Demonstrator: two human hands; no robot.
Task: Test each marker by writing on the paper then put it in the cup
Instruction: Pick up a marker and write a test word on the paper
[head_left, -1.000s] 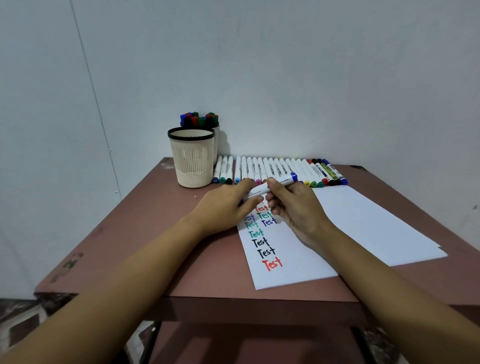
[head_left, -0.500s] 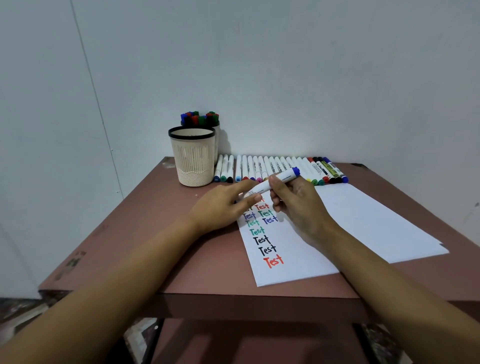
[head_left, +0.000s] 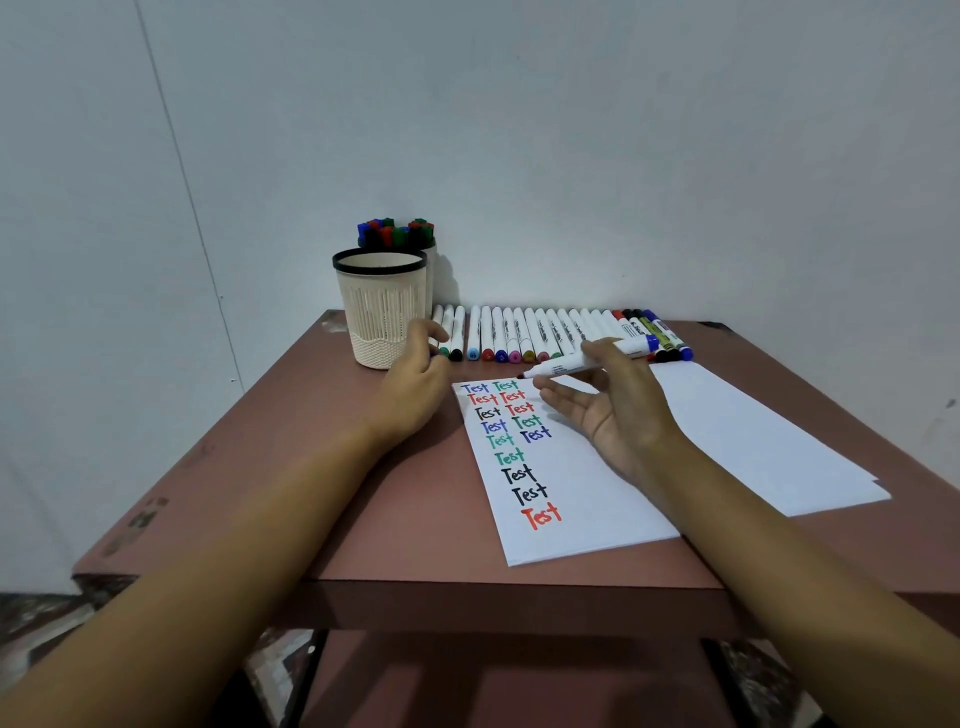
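A brown table (head_left: 270, 467) is seen set against a pale wall. At its far left corner a cream cup (head_left: 382, 312) with a black rim is observed standing upright. A second cup (head_left: 430, 270) is noted directly behind it, largely hidden, with capped markers in blue, red, green and black standing up out of it.

The left hand (head_left: 415, 384) is found on the table just right of the cream cup's base. Its fingers are curled toward the near ends of the marker row. Whether anything is held inside them cannot be told.

A row of markers (head_left: 519, 338) is laid side by side along the back edge, from beside the cream cup across to the right. White barrels and coloured ends are noted.

In front of the row a sheet of paper (head_left: 571, 499) is laid flat. The word "Test" is written on it repeatedly, in two columns, in blue, green, red and black.

One uncapped marker (head_left: 582, 364) is held above the paper's top edge, nearly level. Its dark tip is pointed left and its blue end right. Contact between tip and paper cannot be confirmed.

It is pinched at mid-barrel by the right hand (head_left: 618, 410), with the remaining fingers extended leftward over the paper.

Further blank sheets (head_left: 753, 431) are recorded to the right, partly beneath the written sheet.
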